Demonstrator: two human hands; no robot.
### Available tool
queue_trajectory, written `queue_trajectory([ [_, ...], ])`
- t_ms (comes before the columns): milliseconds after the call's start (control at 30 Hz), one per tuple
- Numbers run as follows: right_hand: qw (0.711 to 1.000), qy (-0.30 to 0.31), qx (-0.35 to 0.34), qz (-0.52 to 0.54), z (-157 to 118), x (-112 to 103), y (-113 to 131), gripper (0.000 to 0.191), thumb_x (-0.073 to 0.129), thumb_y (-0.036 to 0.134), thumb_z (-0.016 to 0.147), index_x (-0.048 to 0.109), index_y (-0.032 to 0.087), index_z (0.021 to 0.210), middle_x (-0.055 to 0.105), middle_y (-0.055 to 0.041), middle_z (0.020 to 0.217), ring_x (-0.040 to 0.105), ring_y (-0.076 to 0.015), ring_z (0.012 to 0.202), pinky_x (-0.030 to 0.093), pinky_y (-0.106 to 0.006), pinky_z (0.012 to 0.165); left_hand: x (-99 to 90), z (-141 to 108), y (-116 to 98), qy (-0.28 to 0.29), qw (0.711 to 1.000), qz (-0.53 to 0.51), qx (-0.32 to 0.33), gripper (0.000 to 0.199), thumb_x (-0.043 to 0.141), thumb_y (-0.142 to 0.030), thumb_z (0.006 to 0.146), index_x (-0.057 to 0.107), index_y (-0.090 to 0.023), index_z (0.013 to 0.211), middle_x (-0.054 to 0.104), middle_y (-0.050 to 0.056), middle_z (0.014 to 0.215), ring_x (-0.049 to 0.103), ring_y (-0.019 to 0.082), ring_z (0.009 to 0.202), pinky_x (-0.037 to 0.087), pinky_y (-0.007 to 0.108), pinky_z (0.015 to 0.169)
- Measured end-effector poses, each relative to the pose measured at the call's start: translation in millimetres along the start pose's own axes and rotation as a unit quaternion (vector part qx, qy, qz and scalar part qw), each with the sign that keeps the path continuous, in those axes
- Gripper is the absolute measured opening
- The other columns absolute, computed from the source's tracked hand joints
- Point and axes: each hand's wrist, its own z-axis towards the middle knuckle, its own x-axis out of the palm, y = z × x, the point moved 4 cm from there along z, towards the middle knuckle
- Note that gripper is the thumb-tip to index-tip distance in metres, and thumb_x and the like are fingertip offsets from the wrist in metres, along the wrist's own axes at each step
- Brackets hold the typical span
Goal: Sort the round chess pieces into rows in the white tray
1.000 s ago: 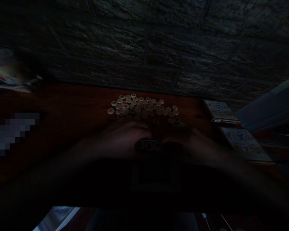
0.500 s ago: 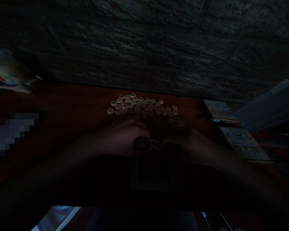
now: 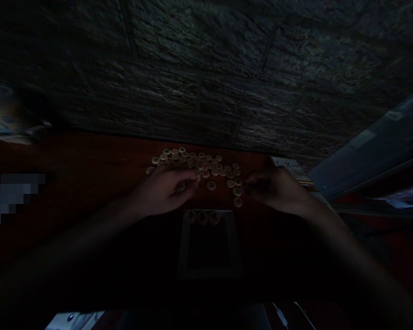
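The scene is very dark. My left hand (image 3: pixel 167 190) is over the left front of a spread of round xiangqi pieces (image 3: pixel 199 166), fingers curled and thumb apart from them. Through that gap a piece (image 3: pixel 180 185) shows, seemingly on the table. My right hand (image 3: pixel 277 189) is bent beside the pieces on the right, its fingertips close to a black-marked piece (image 3: pixel 237 191); whether they touch is unclear. Nearer me lies a square shallow frame (image 3: pixel 234 243), with three black-marked pieces (image 3: pixel 202 217) in a row along its far edge.
A stone-block wall (image 3: pixel 199 87) runs behind the wooden table (image 3: pixel 99 160). Boxes with printed covers (image 3: pixel 291 166) lie at the right, partly behind my right arm. A blurred clear container (image 3: pixel 0 112) stands far left. White cables (image 3: pixel 280 316) hang below the table edge.
Both hands have moved away from the row in the frame: the left back to the pieces, the right outward beside them. The three-piece row is now uncovered. The view has turned slightly.
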Motion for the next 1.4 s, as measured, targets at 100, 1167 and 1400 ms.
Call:
queue_trajectory([
  [100, 0.999, -0.012, -0.024, -0.018, 2, 9, 0, 0.015, 0.063, 0.027, 0.09, 0.076, 0.019, 0.089, 0.076, -0.0014, 0.076, 0.068, -0.0136, 0.063, 0.046, -0.024, 0.057, -3.6, 1, 11, -0.027, 0.999, 0.002, -0.029, 0.019, 0.053, -0.025, 0.091, 0.07, -0.018, 0.087, 0.072, -0.001, 0.075, 0.064, 0.012, 0.064, 0.043, 0.024, 0.059],
  [1167, 0.993, -0.082, -0.046, -0.074, 8, 20, -19, 0.021, 0.056, 0.021, 0.091, 0.078, 0.02, 0.093, 0.079, -0.0039, 0.083, 0.073, -0.0178, 0.066, 0.05, -0.027, 0.059, -12.6, 5, 49, 0.084, 0.99, -0.066, -0.097, 0.011, 0.067, -0.027, 0.083, 0.071, -0.017, 0.084, 0.072, 0.0, 0.075, 0.065, 0.012, 0.065, 0.046, 0.021, 0.058],
  [1400, 0.991, -0.11, -0.032, -0.072, 7, 20, -17, 0.02, 0.059, 0.018, 0.091, 0.078, 0.019, 0.096, 0.079, -0.0065, 0.09, 0.072, -0.0173, 0.068, 0.052, -0.026, 0.06, 5.6, 4, 24, 0.122, 0.992, -0.019, -0.006, 0.017, 0.07, -0.036, 0.09, 0.073, -0.021, 0.098, 0.073, 0.001, 0.091, 0.066, 0.015, 0.081, 0.048, 0.027, 0.072],
])
